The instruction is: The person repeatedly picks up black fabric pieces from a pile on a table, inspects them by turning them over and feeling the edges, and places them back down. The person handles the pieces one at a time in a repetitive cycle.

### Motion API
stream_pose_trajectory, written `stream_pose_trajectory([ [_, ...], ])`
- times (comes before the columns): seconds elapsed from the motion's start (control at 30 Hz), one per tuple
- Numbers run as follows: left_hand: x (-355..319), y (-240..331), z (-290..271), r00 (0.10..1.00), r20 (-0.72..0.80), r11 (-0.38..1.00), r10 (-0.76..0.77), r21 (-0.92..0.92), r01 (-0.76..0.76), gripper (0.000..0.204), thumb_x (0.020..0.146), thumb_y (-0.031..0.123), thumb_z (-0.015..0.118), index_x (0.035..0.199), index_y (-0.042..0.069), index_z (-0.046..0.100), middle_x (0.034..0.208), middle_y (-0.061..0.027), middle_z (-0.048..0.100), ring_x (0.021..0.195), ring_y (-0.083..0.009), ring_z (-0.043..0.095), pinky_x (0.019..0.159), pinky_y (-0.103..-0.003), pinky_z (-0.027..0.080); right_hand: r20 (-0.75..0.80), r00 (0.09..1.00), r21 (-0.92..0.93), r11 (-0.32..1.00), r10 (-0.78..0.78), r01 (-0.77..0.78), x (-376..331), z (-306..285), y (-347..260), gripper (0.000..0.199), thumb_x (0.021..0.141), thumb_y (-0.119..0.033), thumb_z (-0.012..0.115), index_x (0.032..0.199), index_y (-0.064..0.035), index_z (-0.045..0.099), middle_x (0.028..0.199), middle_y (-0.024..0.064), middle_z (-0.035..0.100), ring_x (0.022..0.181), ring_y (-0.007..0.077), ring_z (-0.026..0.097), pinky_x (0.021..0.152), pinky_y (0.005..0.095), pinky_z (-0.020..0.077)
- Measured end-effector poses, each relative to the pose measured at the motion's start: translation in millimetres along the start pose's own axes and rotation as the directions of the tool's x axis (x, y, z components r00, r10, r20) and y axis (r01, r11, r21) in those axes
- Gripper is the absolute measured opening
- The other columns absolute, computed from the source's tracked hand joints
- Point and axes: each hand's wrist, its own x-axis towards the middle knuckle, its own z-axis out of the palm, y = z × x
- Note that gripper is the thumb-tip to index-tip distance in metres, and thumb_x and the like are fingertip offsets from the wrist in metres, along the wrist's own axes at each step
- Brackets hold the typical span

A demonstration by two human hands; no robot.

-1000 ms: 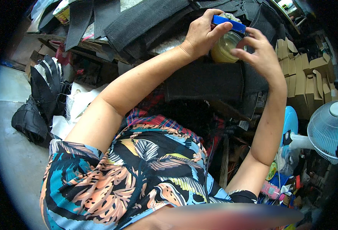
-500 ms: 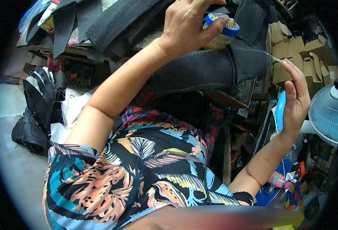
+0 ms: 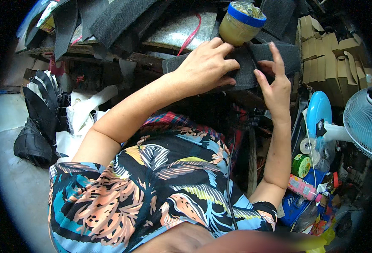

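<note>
A dark grey fabric piece point(image 3: 243, 69) lies along the front edge of the worktop. My left hand point(image 3: 207, 63) rests over it with bent fingers, the thumb low near its front edge, gripping it. At its right part, my right hand point(image 3: 274, 84) brings thumb and bent fingers together at a dark edge or strip of the fabric, while the index finger points up. Just beyond both hands stands a clear jar point(image 3: 236, 31) with a blue rim and yellowish contents, touched by neither hand.
More dark fabric strips point(image 3: 120, 23) lie across the worktop. A pink-red ribbon point(image 3: 190, 36) crosses a pale speckled board point(image 3: 162, 36). Cardboard boxes point(image 3: 329, 63) stand at right, above a blue-and-white fan point(image 3: 320, 114). Black and white cloth pieces point(image 3: 44, 105) are stacked at left.
My left hand has come down from the jar onto the fabric. My right hand has moved left to the fabric; the thin pale thing at its fingertips no longer shows. More board is exposed.
</note>
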Motion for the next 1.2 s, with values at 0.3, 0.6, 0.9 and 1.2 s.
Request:
stream_pose_trajectory([
  [0.3, 18, 11, -1, 0.973, -0.036, 0.972, -0.226, -0.075, 0.223, 0.062, 0.079, 0.031, 0.080, 0.122, -0.005, 0.054, 0.112, -0.0212, 0.062, 0.107, -0.0369, 0.059, 0.094, -0.042, 0.048, -0.063, 0.998, 0.347, 0.938, 0.004, 0.018, -4, -5, -8, 0.077, 0.087, 0.004, 0.068, 0.153, -0.0142, 0.035, 0.089, 0.0048, 0.065, 0.076, 0.0099, 0.061, 0.072, 0.0232, 0.0503],
  [0.6, 33, 13, -21, 0.834, 0.463, 0.036, -0.301, -0.868, 0.495, 0.055, 0.075, 0.009, 0.080, 0.123, -0.003, 0.059, 0.103, -0.0091, 0.070, 0.090, -0.0147, 0.067, 0.086, -0.028, 0.054, -0.099, 0.993, 0.407, 0.908, -0.060, 0.095, -12, -21, -33, 0.068, 0.087, 0.005, 0.066, 0.149, -0.0093, 0.041, 0.097, 0.0040, 0.066, 0.086, 0.0086, 0.060, 0.079, 0.0231, 0.0488],
  [0.9, 42, 21, -30, 0.844, 0.458, 0.044, -0.279, -0.872, 0.488, 0.041, 0.079, 0.005, 0.069, 0.119, -0.001, 0.061, 0.098, -0.0061, 0.070, 0.083, -0.0113, 0.066, 0.078, -0.024, 0.054, -0.074, 0.906, -0.222, 0.892, -0.418, 0.394, 5, -40, -45, 0.034, 0.087, -0.018, 0.072, 0.121, -0.0171, 0.072, 0.120, 0.0101, 0.061, 0.110, 0.0287, 0.057, 0.094, 0.0390, 0.0472],
  [1.2, 38, 23, -28, 0.838, 0.476, 0.044, -0.267, -0.863, 0.504, 0.039, 0.081, 0.006, 0.066, 0.119, -0.001, 0.061, 0.097, -0.0037, 0.069, 0.083, -0.0098, 0.064, 0.079, -0.024, 0.052, -0.129, 0.851, -0.424, 0.804, -0.509, 0.417, 11, -40, -42, 0.042, 0.083, -0.045, 0.072, 0.118, -0.0228, 0.072, 0.126, 0.0047, 0.061, 0.109, 0.0267, 0.058, 0.090, 0.0402, 0.0450],
])
